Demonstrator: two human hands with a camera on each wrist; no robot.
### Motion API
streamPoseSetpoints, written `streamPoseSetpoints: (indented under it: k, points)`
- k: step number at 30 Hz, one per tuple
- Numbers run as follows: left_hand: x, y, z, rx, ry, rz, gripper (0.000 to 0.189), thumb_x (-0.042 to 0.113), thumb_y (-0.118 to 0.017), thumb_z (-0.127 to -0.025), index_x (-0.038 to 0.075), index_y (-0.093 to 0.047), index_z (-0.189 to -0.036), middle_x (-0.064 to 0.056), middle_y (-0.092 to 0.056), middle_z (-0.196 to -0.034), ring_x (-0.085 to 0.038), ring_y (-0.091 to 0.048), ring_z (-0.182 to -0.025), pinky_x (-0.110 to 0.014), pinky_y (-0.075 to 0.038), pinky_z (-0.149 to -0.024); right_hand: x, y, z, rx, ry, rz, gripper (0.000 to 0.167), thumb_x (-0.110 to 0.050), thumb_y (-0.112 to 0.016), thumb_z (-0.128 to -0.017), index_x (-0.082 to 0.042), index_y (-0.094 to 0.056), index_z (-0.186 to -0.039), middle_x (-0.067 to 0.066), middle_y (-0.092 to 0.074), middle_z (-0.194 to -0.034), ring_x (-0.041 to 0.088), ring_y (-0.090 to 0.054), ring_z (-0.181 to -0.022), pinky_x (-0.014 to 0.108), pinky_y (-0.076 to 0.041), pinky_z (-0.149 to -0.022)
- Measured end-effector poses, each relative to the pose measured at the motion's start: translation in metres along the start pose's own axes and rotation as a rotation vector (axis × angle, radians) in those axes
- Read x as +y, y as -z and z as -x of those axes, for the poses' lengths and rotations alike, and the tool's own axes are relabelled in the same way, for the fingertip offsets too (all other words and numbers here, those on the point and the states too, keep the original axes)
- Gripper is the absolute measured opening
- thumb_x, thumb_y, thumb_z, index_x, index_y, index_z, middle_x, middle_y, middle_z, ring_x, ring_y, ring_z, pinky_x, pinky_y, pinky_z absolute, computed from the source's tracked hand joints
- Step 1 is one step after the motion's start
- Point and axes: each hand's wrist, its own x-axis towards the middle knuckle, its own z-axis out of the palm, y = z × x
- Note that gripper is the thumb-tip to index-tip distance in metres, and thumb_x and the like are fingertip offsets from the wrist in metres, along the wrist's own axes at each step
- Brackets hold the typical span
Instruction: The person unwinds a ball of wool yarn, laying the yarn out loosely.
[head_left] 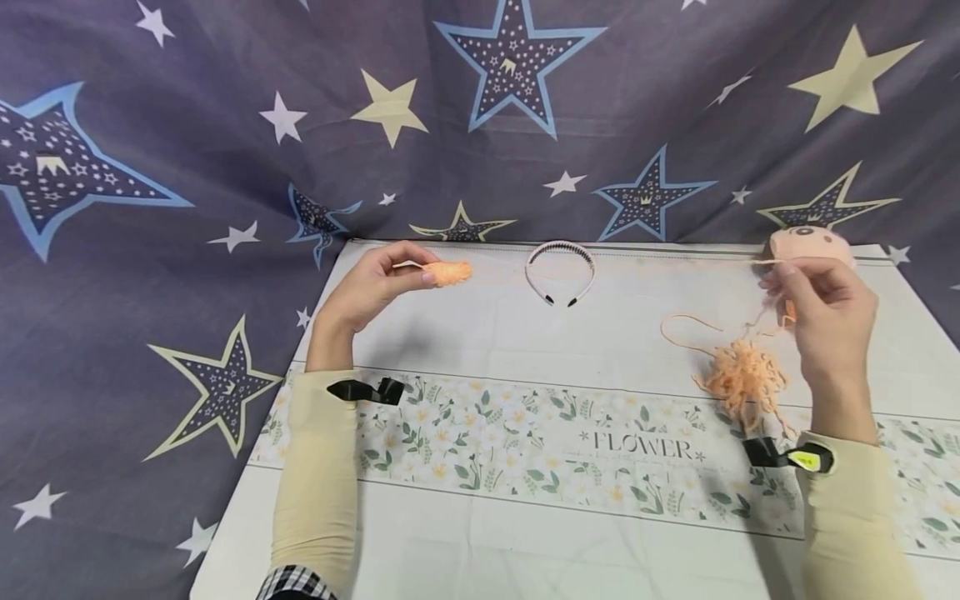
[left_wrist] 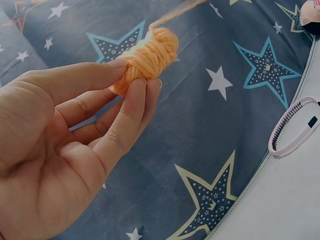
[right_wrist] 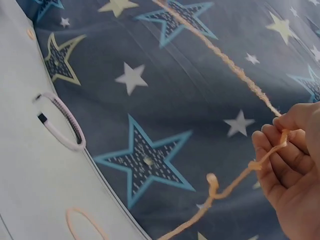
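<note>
Yarn heap (head_left: 742, 379): lay toward the bench's (head_left: 480, 542) right edge.
Right hand (head_left: 836, 312): pinched a yarn strand (right_wrist: 241, 73), held taut.
Left hand (head_left: 375, 283): fingertips gripped the orange yarn bundle (head_left: 452, 272) above the far left corner.
Headband (head_left: 561, 245): lay midway along the far edge.
Pink object (head_left: 810, 242): sat by the far right corner.
Starry cloth (head_left: 225, 83): hung behind.

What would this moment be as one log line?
left hand: pinches wound yarn bundle | right hand: holds yarn strand | strand: stretched between hands | loose yarn tangle: near right hand | headband: on table
</note>
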Motion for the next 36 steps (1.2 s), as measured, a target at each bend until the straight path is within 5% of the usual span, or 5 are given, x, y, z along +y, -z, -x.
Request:
streamPoseSetpoints:
  k: [11,18,23,30,36]
  points:
    - [-0.003,0.008,0.003,-0.004,-0.022,0.017,0.017,0.002,-0.065,-0.089,0.01,-0.067,-0.103,-0.001,-0.065,-0.105,-0.013,-0.066,-0.09,-0.026,-0.052,-0.087,-0.003,0.048,0.001,0.216,0.01,0.215,0.012,-0.004,-0.064,-0.089,0.006,-0.067,-0.096,0.003,-0.068,-0.083,0.01,-0.063,-0.073,0.014,-0.051,-0.07]
    - [-0.005,0.013,0.006,0.021,-0.012,0.019,0.016,0.004,-0.066,-0.088,0.011,-0.067,-0.103,0.0,-0.066,-0.104,-0.013,-0.066,-0.092,-0.026,-0.051,-0.088,-0.003,0.077,0.002,0.328,-0.024,0.091,0.008,-0.003,-0.066,-0.088,0.003,-0.067,-0.093,0.006,-0.066,-0.079,0.012,-0.063,-0.07,0.014,-0.052,-0.068]
    - [-0.006,0.017,0.006,0.033,-0.01,0.01,0.016,0.004,-0.066,-0.089,0.011,-0.067,-0.102,-0.001,-0.064,-0.105,-0.014,-0.065,-0.092,-0.026,-0.051,-0.087,0.011,0.109,0.001,0.33,-0.047,0.251,0.009,-0.007,-0.059,-0.094,-0.005,-0.067,-0.095,-0.001,-0.063,-0.08,0.006,-0.061,-0.073,0.015,-0.046,-0.077]
    - [-0.005,0.018,0.005,0.034,-0.017,0.007,0.014,0.004,-0.067,-0.088,0.011,-0.067,-0.101,-0.001,-0.064,-0.105,-0.014,-0.064,-0.092,-0.026,-0.052,-0.086,0.098,0.23,-0.014,0.234,-0.089,0.625,0.027,-0.027,-0.054,-0.098,-0.01,-0.063,-0.117,-0.012,-0.063,-0.094,-0.001,-0.061,-0.086,0.013,-0.042,-0.082]
    - [-0.002,0.015,0.005,0.041,-0.01,-0.003,0.016,0.005,-0.067,-0.089,0.011,-0.067,-0.104,-0.001,-0.065,-0.105,-0.013,-0.065,-0.093,-0.025,-0.051,-0.086,0.064,0.195,0.011,0.107,-0.203,0.74,0.015,-0.014,-0.053,-0.098,-0.021,-0.066,-0.097,-0.026,-0.061,-0.08,-0.011,-0.058,-0.072,0.002,-0.044,-0.067]
